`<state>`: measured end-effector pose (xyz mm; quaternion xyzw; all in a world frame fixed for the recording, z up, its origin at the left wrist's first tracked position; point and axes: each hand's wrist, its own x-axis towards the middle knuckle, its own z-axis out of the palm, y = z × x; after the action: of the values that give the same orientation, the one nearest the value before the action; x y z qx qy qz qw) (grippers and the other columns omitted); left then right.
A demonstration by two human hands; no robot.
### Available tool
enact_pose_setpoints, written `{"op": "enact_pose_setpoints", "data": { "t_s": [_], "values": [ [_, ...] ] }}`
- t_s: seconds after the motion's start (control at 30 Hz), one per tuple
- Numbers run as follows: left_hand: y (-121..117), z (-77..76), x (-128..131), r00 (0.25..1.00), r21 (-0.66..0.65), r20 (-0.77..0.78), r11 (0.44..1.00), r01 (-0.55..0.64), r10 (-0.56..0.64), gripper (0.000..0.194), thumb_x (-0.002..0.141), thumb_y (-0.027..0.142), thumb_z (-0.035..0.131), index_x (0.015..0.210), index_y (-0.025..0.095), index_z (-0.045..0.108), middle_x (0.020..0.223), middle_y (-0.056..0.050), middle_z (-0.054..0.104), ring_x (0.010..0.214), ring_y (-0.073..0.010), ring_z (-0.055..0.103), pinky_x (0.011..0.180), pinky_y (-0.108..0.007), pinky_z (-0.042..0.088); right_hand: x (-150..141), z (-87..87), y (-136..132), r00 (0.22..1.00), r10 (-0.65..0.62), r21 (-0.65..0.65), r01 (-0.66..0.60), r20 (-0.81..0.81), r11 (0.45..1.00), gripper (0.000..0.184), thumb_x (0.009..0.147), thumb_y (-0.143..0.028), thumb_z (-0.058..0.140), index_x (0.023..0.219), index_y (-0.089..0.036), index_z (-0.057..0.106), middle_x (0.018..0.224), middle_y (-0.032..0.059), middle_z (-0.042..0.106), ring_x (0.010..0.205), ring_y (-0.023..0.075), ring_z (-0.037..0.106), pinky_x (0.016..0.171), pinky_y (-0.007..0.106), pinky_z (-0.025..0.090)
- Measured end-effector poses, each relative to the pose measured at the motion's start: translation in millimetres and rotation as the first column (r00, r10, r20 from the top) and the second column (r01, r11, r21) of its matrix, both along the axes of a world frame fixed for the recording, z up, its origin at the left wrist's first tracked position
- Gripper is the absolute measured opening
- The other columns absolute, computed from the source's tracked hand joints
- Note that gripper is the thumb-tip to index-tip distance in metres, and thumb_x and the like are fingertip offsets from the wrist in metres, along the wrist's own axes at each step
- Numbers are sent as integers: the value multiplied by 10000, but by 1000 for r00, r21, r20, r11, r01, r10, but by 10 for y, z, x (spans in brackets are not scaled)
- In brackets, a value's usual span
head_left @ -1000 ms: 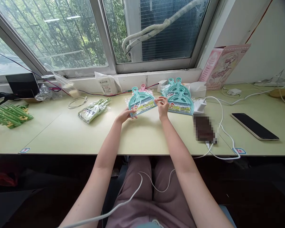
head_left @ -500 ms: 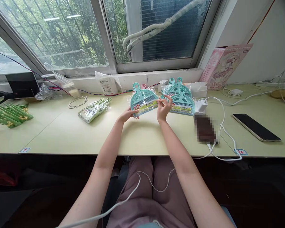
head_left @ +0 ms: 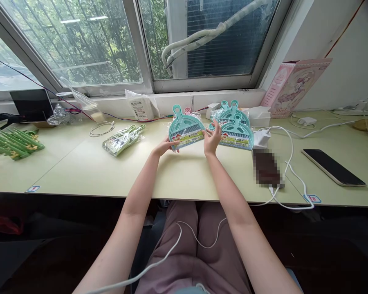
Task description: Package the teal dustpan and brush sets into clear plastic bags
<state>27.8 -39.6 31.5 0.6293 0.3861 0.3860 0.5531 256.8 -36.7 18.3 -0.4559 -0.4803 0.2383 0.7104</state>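
Note:
A teal mini dustpan and brush set (head_left: 186,130) in clear plastic wrap is held up over the desk. My left hand (head_left: 164,147) grips its lower left edge, thumb in front and fingers behind. At its right edge, my right hand (head_left: 212,139) has its thumb and fingers closed on the wrapping, with some fingers raised. Just right of that hand lie more teal dustpan sets (head_left: 236,132), overlapping one another. Part of a pink handle (head_left: 187,110) shows behind the held set.
Left on the desk (head_left: 110,175) lie a green wrapped bundle (head_left: 122,141), a coiled cable (head_left: 102,128) and several green packs (head_left: 15,143). On the right are a charger (head_left: 261,139), white cables, a blurred dark object (head_left: 267,167), a phone (head_left: 333,166) and a pink box (head_left: 296,87).
The camera view has shifted slightly. Both hands stay on the dustpan set, and the right hand's fingers have changed position a little at its right edge.

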Motion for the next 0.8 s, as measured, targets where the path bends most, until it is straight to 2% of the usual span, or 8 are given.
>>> {"op": "enact_pose_setpoints", "data": {
  "t_s": [0.1,0.23,0.37,0.47,0.53,0.63,0.7,0.8],
  "values": [
    [9,-30,3,1000,-16,-22,1000,-3,3,649,729,359,779,1252,169,445,1064,-102,684,605,-164,688,561,-300,526,44,-100,160,997,11,-127,0,81,992,533,865,-417,636,1341,-185,576,1194,140,641,1078,250,636,976,417,515],
    [-3,-39,50,1000,-45,-23,999,2,-3,647,728,318,777,1283,174,476,1117,-116,681,617,-157,680,553,-310,551,104,-197,297,976,93,-251,-41,197,967,416,853,-490,591,976,-116,725,807,91,678,855,245,597,862,392,484],
    [4,-44,62,1000,-60,-7,998,16,-16,650,723,313,784,1288,183,491,1150,-121,677,611,-158,681,538,-299,558,119,-219,320,981,98,-232,-57,167,971,379,835,-447,580,938,-110,722,775,63,668,740,187,534,756,325,433],
    [33,-73,64,999,-54,-39,999,1,-3,705,731,364,796,1330,200,462,1186,-129,669,651,-167,691,557,-296,570,129,-230,342,988,80,-222,-49,135,974,346,822,-409,587,929,-110,725,800,69,681,754,185,542,758,314,419],
    [62,-106,89,995,-27,-88,998,-58,55,781,736,410,804,1385,206,419,1193,-139,668,725,-180,696,563,-270,561,148,-247,369,989,49,-222,-16,140,975,327,817,-392,593,916,-112,729,797,72,687,767,193,550,778,321,421],
    [115,-154,163,962,106,-112,965,-239,251,1023,723,446,824,1533,244,233,1253,-167,639,840,-206,695,595,-250,544,181,-274,409,990,-23,-245,57,137,968,313,818,-383,591,888,-115,734,791,82,698,783,211,568,813,343,432],
    [143,-171,212,935,253,-73,913,-319,346,1020,772,529,762,1573,287,178,1360,-178,570,957,-240,688,681,-293,566,198,-284,426,991,-87,-263,110,97,958,314,821,-381,587,905,-117,736,850,103,714,840,232,593,850,360,441],
    [143,-177,259,945,482,-115,849,-215,305,717,861,695,535,1444,279,499,1505,-148,423,1315,-335,510,921,-392,552,227,-287,438,983,-180,-299,181,30,937,331,832,-369,575,973,-112,730,971,139,717,946,263,608,913,391,441]
  ]
}}
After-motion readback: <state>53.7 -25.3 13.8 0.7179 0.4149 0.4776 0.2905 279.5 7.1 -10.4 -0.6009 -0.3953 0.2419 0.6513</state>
